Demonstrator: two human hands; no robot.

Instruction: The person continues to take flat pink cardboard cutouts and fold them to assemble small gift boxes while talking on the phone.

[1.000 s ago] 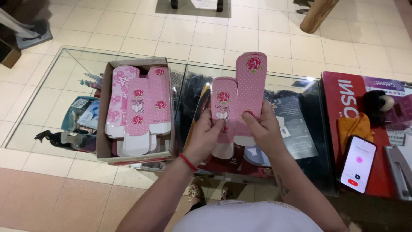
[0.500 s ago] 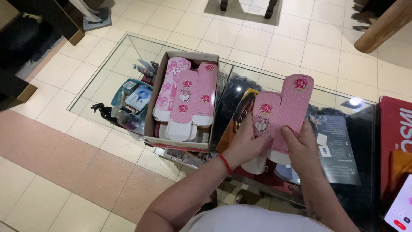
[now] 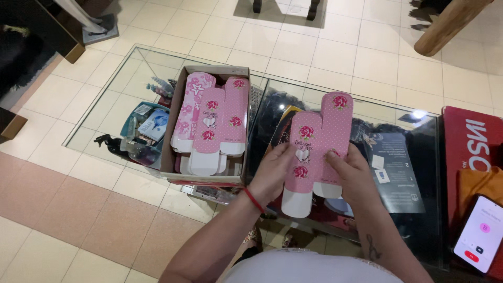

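Observation:
Both hands hold one flat, unfolded pink carton [image 3: 318, 141] with white dots and rose prints, upright above a glass-topped counter [image 3: 408, 136]. My left hand [image 3: 273, 170], a red band at its wrist, grips the carton's lower left edge. My right hand [image 3: 350, 173] grips the lower right edge, its thumb on the front. To the left stands an open brown cardboard box [image 3: 173, 152] filled with a stack of the same flat pink cartons [image 3: 212, 123].
A phone [image 3: 481, 233] with a lit screen lies at the right on a red box [image 3: 466, 141]. Under the glass are assorted goods and a dark printed sheet [image 3: 395, 167]. Cream floor tiles surround the counter; a wooden post [image 3: 445, 23] rises at top right.
The view has shifted, so the counter and box sit more to the right. Both hands have stayed on the pink carton, which they now hold a little lower and straighter.

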